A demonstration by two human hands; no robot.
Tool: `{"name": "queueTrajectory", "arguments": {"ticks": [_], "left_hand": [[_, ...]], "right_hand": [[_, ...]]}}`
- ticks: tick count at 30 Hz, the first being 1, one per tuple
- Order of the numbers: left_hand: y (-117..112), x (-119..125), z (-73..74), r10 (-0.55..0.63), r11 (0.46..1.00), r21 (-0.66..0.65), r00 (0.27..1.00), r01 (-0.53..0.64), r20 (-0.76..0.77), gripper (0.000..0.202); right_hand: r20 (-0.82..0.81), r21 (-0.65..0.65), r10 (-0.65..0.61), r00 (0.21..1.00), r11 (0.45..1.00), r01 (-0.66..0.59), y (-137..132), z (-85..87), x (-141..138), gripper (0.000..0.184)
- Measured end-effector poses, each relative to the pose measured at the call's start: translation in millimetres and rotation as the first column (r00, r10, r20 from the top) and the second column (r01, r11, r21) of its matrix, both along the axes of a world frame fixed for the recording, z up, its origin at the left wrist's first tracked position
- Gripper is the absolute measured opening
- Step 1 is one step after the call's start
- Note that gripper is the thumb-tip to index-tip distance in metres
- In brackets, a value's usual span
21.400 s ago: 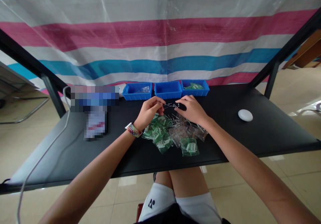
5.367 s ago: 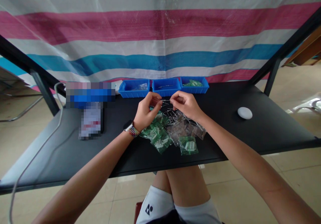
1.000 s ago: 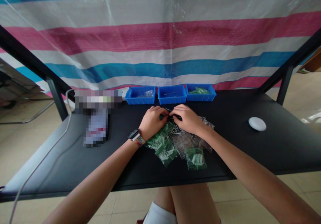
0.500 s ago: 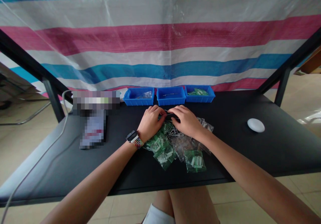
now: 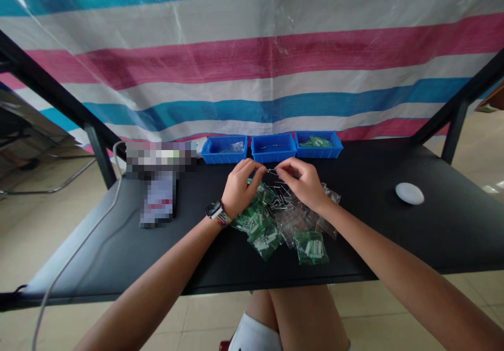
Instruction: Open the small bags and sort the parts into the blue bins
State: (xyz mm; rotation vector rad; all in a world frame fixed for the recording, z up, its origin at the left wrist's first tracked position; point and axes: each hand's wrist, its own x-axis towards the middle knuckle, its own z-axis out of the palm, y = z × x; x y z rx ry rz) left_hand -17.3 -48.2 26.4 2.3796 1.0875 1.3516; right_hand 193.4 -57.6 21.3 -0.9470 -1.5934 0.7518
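Over the black worktop (image 5: 366, 193), your left hand (image 5: 239, 185) and right hand (image 5: 304, 184) are pinching, each in a narrow grip, a slim metal piece (image 5: 271, 171) (seemingly a pin, though small here). Striped sheeting (image 5: 252, 54) is hanging behind; pale tiled floor (image 5: 216, 314) is showing below.

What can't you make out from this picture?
Metal pins between the left hand and right hand: head view, partly hidden in the grip, number unclear.
Loose pins: head view, too small and tangled to count.
Green bags: head view, partly hidden by the left hand.
Pixelated stuff on the left: head view, masked by blocks.
Watch: head view, face too small to read.
Cable: head view, cut off by bottom edge.
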Motion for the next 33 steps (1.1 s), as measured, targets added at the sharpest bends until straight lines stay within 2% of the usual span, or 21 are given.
{"name": "queueTrajectory", "arguments": {"ticks": [5, 13, 16, 20, 26, 33], "left_hand": [[-2.2, -2.4, 4.5, -0.030, 0.992, 0.125, 0.999, 0.028, 0.014, 0.011], [1.3, 0.2, 2.6, -0.022, 0.988, 0.156, 0.999, 0.016, 0.036, 0.005], [1.2, 0.8, 3.5, -0.018, 0.990, 0.142, 0.999, 0.012, 0.037, 0.005], [0.8, 0.6, 5.2, -0.007, 0.994, 0.114, 0.999, 0.002, 0.043, 0.008], [0.9, 0.6, 5.9, -0.003, 0.998, 0.066, 0.997, -0.002, 0.075, 0.016], [6.5, 0.6, 0.9, 0.038, 0.997, -0.077, 0.975, -0.021, 0.217, 0.021]], "right_hand": [[-0.119, -0.123, 0.058, 0.991, 0.990, -0.073, 2.5, -0.5, 1.3, 0.033], [-0.134, -0.142, 0.048, 0.990, 0.988, -0.067, 1.6, 5.0, 0.9, 0.041], [-0.141, -0.152, 0.057, 0.988, 0.985, -0.078, 1.5, 4.5, 1.4, 0.041], [-0.174, -0.144, 0.045, 0.984, 0.987, -0.070, 0.7, 5.0, 1.5, 0.030], [-0.198, -0.110, 0.031, 0.980, 0.993, -0.054, -1.6, 7.3, 0.8, 0.022], [-0.209, -0.168, 0.117, 0.971, 0.974, -0.154, -3.3, 8.3, -0.6, 0.020]]}}
